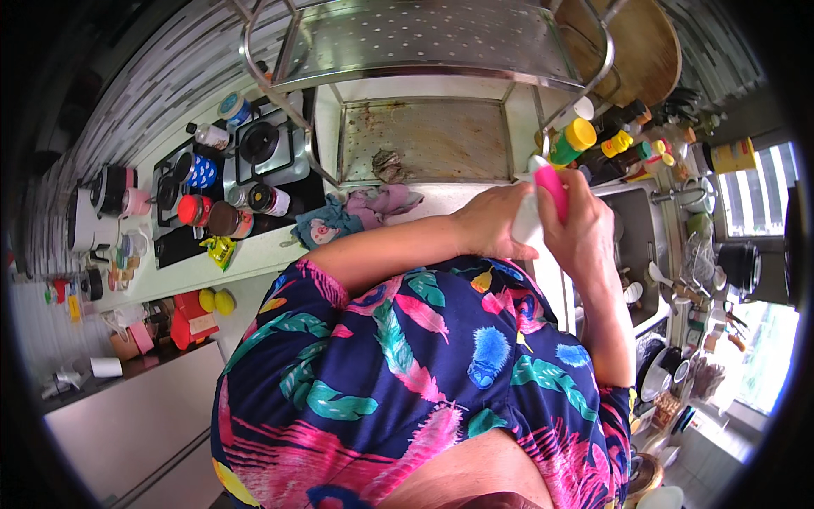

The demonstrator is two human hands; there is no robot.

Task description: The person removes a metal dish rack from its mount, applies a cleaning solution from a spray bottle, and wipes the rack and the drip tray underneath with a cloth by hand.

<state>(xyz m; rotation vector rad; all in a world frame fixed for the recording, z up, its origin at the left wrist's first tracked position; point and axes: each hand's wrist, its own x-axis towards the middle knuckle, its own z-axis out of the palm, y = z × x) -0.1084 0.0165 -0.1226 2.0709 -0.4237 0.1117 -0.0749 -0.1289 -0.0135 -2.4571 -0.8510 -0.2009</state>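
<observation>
In front of my chest, near the counter edge, my two hands are close together. My right hand [580, 219] grips a bright pink piece [552, 192] with a white tip, perhaps part of a bottle or a brush. My left hand [491, 219] has its fingers around a white piece [526, 219] right beside it. Whether pink and white belong to one object, I cannot tell. Beyond them stands a metal rack [426, 71] with a perforated upper shelf. Its stained lower tray [445, 140] carries a crumpled brownish lump [389, 167].
Left of the rack, cloths [381, 207] lie on the counter, and several jars crowd the gas stove [257, 143]. To the right are a steel sink [639, 223] with dishes, several bottles [610, 146] and a large round wooden board [626, 51].
</observation>
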